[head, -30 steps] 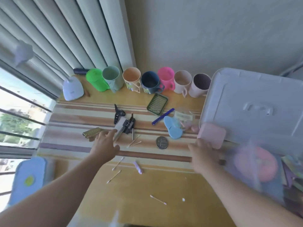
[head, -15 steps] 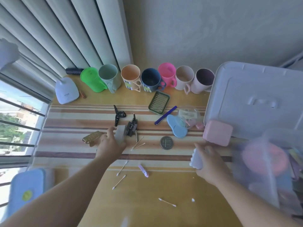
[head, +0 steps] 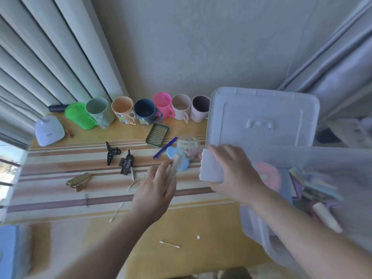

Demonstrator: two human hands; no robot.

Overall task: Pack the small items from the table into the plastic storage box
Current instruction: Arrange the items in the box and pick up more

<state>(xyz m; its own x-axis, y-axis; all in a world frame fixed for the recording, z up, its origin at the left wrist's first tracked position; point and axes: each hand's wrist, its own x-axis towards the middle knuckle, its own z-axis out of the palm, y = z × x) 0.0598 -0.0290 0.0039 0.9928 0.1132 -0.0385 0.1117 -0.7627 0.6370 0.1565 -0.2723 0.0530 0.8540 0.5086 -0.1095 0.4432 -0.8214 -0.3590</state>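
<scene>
Head view: the right hand (head: 237,174) grips a pale block (head: 210,168), fingers curled over its top, just left of the clear box (head: 306,228) at the table's (head: 60,198) right edge. The left hand (head: 157,190) holds a clear, blurred item (head: 174,164), fingers loosely bent around it. The lid (head: 261,117) stands behind the box. Black clips (head: 126,164), a gold clip (head: 79,181) and swabs (head: 169,244) lie on the table. Mugs (head: 145,111) line the wall.

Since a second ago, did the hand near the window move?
Yes. The left hand went right, away from the gold hair clip and toward the blue heart-shaped thing, carrying a clear item.
</scene>
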